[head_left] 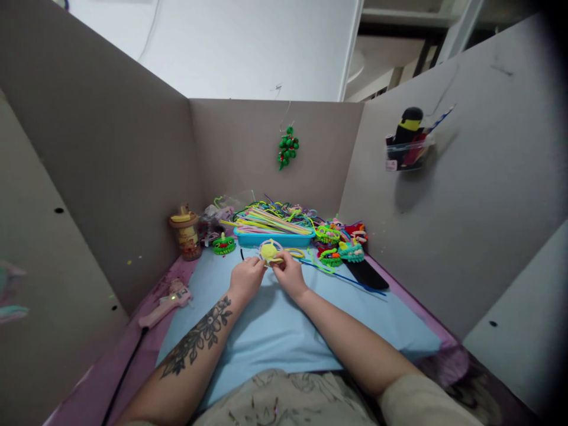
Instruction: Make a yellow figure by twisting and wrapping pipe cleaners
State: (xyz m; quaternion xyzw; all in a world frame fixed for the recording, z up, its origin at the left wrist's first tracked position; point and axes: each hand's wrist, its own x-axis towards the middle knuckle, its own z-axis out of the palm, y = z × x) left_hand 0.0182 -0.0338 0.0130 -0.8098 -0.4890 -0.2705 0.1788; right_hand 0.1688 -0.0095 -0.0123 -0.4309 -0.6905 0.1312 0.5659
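Note:
Both hands meet over the light blue cloth, a little in front of the tray. Between them is a round yellow pipe-cleaner piece (268, 251) with a pale loop around its upper side. My right hand (288, 274) is closed, with thumb and fingers pinching the piece's right edge. My left hand (247, 277) is also closed, fingertips at the piece's lower left; the exact part it pinches is too small to make out. A bent yellow pipe cleaner (295, 252) sticks out beside the right fingers. Just left of the piece a short dark stem (242, 254) shows.
Behind the hands, a blue tray (275, 239) holds many pipe cleaners. A green pipe-cleaner figure (223, 244) sits left, several colourful ones (351, 251) right, near a flat black object (366, 274). A pink glue gun (165, 306) and a cup (187, 236) stand left. Grey panels surround the table.

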